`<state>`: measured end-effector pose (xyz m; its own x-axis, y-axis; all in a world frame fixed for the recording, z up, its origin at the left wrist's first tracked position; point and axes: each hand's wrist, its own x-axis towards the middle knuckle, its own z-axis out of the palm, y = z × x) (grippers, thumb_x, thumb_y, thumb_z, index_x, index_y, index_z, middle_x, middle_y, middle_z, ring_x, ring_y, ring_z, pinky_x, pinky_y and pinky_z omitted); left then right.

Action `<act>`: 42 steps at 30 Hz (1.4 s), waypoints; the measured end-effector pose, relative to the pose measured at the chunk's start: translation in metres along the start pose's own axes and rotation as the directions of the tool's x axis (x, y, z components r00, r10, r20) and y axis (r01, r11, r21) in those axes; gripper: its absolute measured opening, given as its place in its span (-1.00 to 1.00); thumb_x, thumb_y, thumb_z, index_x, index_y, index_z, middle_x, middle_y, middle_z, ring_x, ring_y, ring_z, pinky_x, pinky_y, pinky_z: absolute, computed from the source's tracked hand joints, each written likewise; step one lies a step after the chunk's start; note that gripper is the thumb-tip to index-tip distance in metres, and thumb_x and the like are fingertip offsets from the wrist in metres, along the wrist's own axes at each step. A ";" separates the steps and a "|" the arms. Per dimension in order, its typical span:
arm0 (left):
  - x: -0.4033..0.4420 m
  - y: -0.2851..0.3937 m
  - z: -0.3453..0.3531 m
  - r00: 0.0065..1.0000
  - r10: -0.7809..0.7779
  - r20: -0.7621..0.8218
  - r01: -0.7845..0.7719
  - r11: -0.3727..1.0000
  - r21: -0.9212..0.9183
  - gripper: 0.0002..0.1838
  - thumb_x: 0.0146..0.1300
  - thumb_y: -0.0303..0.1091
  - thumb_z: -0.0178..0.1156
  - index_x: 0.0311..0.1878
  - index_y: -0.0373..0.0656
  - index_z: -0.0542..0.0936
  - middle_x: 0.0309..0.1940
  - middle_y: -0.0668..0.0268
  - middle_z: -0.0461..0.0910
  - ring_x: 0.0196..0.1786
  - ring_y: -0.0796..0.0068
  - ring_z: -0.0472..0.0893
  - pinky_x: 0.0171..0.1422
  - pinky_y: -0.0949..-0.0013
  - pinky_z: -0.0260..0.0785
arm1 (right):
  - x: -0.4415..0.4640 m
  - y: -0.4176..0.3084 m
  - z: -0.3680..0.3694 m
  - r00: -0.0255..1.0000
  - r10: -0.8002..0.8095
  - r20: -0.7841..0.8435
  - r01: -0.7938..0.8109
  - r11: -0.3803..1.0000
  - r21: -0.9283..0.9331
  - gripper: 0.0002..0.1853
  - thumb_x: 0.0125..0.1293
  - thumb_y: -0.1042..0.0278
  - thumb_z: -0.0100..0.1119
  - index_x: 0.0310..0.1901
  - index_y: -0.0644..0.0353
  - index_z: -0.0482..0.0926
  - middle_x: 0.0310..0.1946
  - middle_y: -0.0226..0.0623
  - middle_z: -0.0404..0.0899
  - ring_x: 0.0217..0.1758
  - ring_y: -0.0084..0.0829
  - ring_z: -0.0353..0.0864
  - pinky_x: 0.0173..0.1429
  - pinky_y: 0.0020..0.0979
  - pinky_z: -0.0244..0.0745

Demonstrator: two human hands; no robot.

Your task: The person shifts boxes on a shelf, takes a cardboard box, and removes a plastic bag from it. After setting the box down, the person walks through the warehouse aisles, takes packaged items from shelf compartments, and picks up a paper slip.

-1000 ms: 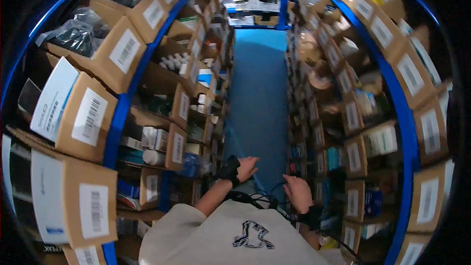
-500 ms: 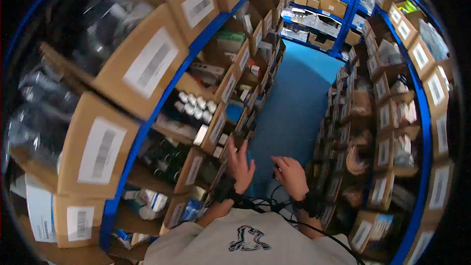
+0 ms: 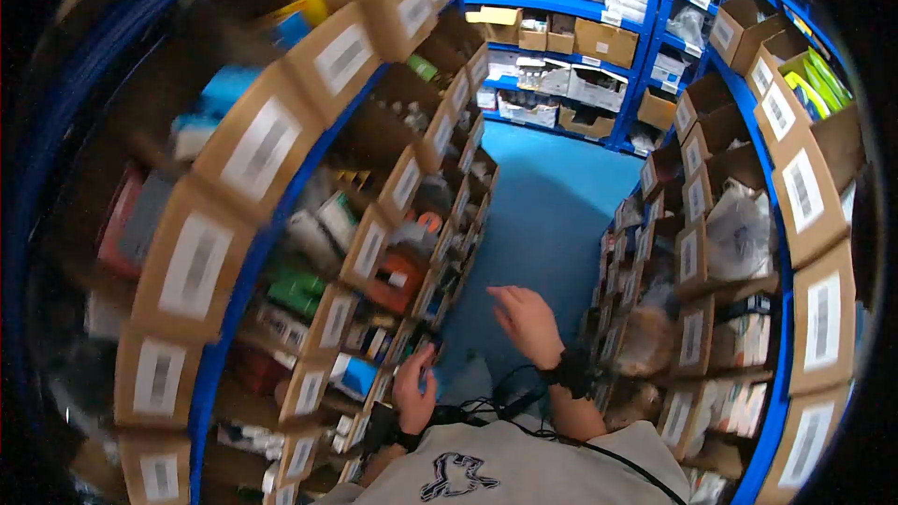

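Note:
My left hand (image 3: 413, 391) is low in the view, its fingers apart and holding nothing, beside the lower cardboard bins of the left shelf. Over the blue floor (image 3: 533, 234), right of centre, my right hand (image 3: 528, 323) reaches forward, empty, with its fingers extended. Both wrists wear black bands. Near the left hand lies a blue and white box (image 3: 355, 376) in a bin. Black cables (image 3: 510, 402) run across the front of my light shirt.
Blue shelving with labelled cardboard bins (image 3: 260, 150) lines the left side. More bins (image 3: 803, 189) stand along the right, one holding a clear plastic bag (image 3: 739, 234). Across the aisle's far end is another blue rack (image 3: 561, 5) with boxes.
The view has advanced along the aisle, and the far rack looks nearer. My left hand has dropped lower and to the left; my right hand stretches further forward.

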<state>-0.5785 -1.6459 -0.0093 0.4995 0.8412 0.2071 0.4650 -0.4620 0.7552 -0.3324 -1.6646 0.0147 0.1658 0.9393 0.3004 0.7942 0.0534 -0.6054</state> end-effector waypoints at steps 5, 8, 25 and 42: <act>0.141 0.008 0.072 0.942 0.235 0.238 -0.222 0.972 -0.083 -0.67 0.21 -0.51 0.08 0.07 -0.19 0.52 -0.06 0.12 0.58 -0.01 0.08 0.55 0.10 0.19 0.36 | 0.086 0.091 -0.009 0.998 -0.058 -0.014 0.057 0.997 -0.044 -0.65 0.17 0.45 0.15 0.02 0.18 0.47 -0.14 -0.20 0.54 -0.10 -0.12 0.51 0.01 -0.18 0.41; 0.234 0.008 0.111 0.844 0.322 0.430 -0.301 0.946 -0.119 -0.67 0.23 -0.47 0.09 0.08 -0.18 0.50 -0.03 0.11 0.56 0.03 0.08 0.52 0.13 0.17 0.35 | 0.127 0.158 -0.023 1.000 0.012 0.020 -0.008 0.984 -0.175 -0.63 0.17 0.41 0.15 0.04 0.18 0.45 -0.14 -0.21 0.55 -0.09 -0.13 0.52 0.04 -0.18 0.41; 0.632 0.057 0.319 0.726 0.302 0.618 -0.336 0.940 -0.065 -0.62 0.27 -0.37 0.08 0.14 -0.26 0.40 -0.04 0.06 0.52 -0.01 0.01 0.49 0.10 0.08 0.31 | 0.371 0.529 -0.139 0.878 0.365 0.309 -0.284 0.917 -0.279 -0.59 0.26 0.21 0.11 0.10 0.19 0.40 -0.17 -0.11 0.54 -0.11 -0.07 0.54 -0.06 -0.13 0.46; 0.978 0.168 0.567 0.488 0.489 0.723 -0.506 0.833 -0.222 -0.66 0.25 -0.34 0.11 0.09 -0.17 0.45 -0.11 0.09 0.55 -0.06 0.01 0.52 0.03 0.12 0.36 | 0.435 0.837 -0.315 0.582 0.813 -0.020 -0.787 0.556 -0.268 -0.60 0.30 0.19 0.06 0.12 0.14 0.38 -0.10 -0.06 0.56 -0.04 -0.04 0.55 0.06 -0.08 0.45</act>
<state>0.4026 -1.0603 -0.0321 0.9996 -0.0186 0.0207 -0.0276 -0.7483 0.6628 0.5886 -1.3181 -0.1289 0.7540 0.5831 -0.3023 0.4683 -0.8000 -0.3751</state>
